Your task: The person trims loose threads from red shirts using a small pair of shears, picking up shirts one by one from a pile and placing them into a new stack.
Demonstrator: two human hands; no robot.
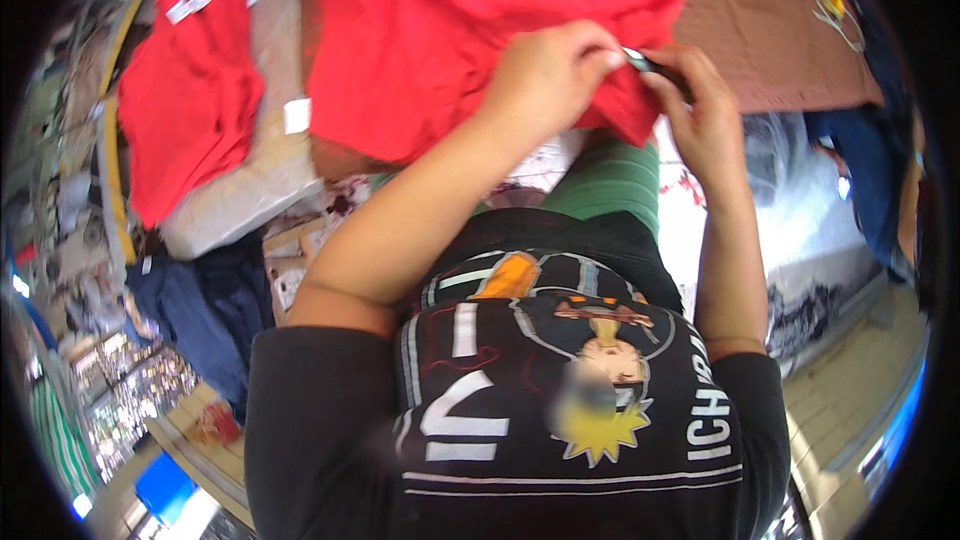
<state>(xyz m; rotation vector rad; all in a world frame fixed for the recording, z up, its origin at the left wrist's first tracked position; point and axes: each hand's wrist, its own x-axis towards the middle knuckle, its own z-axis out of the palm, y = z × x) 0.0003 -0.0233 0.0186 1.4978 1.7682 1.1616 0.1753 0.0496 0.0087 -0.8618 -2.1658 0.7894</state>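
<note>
A red garment (430,35) lies spread in front of me, its near edge hanging toward my lap. My left hand (555,70) is closed in a pinch at the garment's right part, thumb against fingers. Close beside it, my right hand (705,105) is closed around small dark thread snips (652,64), whose pale tip points at my left fingertips. Below both hands a corner of the red cloth (628,105) hangs down. Whatever thread or seam lies between the left fingertips is too small to make out.
Another red garment (190,90) with white tags lies on a plastic-wrapped bundle (235,200) at the left. Brown board (780,30) extends under the cloth to the right. Dark blue cloth (205,295) hangs at the lower left, and clear plastic (790,180) lies at the right.
</note>
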